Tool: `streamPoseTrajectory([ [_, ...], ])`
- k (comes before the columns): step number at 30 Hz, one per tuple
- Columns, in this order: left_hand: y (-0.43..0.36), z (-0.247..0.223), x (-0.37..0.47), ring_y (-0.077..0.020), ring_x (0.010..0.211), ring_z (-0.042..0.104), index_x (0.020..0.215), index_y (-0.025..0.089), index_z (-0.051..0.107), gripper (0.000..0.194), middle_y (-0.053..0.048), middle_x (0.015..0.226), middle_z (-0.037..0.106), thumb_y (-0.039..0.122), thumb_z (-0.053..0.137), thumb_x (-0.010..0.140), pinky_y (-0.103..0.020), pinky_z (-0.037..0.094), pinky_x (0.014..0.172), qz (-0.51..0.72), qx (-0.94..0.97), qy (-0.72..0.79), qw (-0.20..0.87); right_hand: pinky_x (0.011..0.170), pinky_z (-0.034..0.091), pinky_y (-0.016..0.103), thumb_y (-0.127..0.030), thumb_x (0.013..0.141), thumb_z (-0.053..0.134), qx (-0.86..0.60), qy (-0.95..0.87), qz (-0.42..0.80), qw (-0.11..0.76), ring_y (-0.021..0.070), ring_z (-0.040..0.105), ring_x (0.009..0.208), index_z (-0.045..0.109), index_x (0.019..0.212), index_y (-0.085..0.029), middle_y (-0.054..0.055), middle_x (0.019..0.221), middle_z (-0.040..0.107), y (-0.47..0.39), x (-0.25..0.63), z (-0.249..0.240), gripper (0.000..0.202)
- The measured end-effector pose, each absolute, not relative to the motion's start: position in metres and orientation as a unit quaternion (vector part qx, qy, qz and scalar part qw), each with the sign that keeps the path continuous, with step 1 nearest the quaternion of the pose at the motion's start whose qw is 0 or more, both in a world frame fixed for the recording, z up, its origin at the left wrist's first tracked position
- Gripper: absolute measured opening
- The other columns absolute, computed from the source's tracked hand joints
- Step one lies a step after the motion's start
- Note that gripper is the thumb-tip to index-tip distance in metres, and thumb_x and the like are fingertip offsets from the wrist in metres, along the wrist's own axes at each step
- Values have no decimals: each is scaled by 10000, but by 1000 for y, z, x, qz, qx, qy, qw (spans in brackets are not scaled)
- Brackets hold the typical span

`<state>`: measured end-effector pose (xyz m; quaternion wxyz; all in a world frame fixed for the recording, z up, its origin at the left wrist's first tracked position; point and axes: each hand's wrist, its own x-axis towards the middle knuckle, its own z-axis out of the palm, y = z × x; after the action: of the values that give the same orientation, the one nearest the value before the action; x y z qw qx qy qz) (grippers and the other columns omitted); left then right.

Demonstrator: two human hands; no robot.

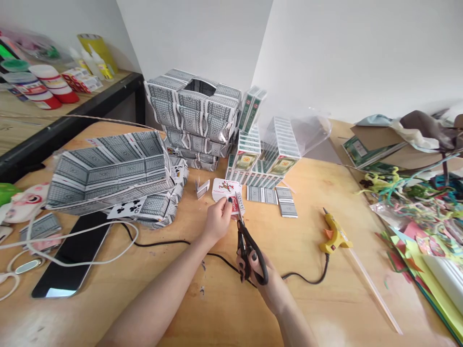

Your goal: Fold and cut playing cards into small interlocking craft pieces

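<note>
My left hand [218,219] is closed in a pinch on a playing card that is mostly hidden by my fingers. In my right hand [261,275] are black-handled scissors [249,241], their blades pointing away from me and reaching the card at my left fingertips. Just beyond lies a white card box [219,189] with a joker picture and a red printed side. A small folded card piece [202,189] stands to its left. Grey-patterned folded cards [262,194] lie to its right.
A yellow glue gun [334,234] with a clear glue stick lies right, its black cord crossing behind my arms. Behind stand a box built of cards [202,111] and stacked card packs [280,144]. An open card tray [112,168] and a phone [72,255] are left.
</note>
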<state>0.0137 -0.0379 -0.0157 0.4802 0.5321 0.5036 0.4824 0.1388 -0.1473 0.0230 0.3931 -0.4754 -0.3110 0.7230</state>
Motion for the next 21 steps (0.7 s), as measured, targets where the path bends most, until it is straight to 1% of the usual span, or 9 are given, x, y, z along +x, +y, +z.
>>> streamPoseTrajectory([
  [7,-40,-9,13,-86,385,482,545,191,355,286,49,421,463,278,362,817,-181,354,404,465,565,533,424,584,325,225,-515,766,525,-476,-282,730,401,115,395,666,519,876,-164,15,731,447,-149,136,23,368],
  [11,-40,-12,13,-76,351,442,561,194,350,287,60,402,439,281,333,834,-184,327,397,453,571,524,442,553,321,230,-522,753,537,-469,-289,725,413,112,386,639,524,876,-158,31,769,466,-150,136,22,384],
  [14,-39,-15,13,-77,352,420,562,195,342,292,67,376,397,287,333,839,-189,308,410,448,579,530,428,527,317,235,-505,759,539,-468,-291,723,417,109,380,600,523,880,-157,37,770,485,-152,136,21,369],
  [17,-39,-14,12,-78,364,419,568,194,354,293,62,381,400,293,332,842,-193,308,423,450,583,528,423,517,324,238,-505,758,539,-470,-285,718,427,118,403,602,515,880,-164,37,758,498,-154,135,19,362],
  [21,-40,-11,12,-79,386,442,581,189,381,295,55,399,427,308,330,846,-192,334,445,462,576,509,443,540,351,250,-540,748,525,-477,-284,711,432,137,438,640,514,873,-164,48,767,508,-155,133,18,396],
])
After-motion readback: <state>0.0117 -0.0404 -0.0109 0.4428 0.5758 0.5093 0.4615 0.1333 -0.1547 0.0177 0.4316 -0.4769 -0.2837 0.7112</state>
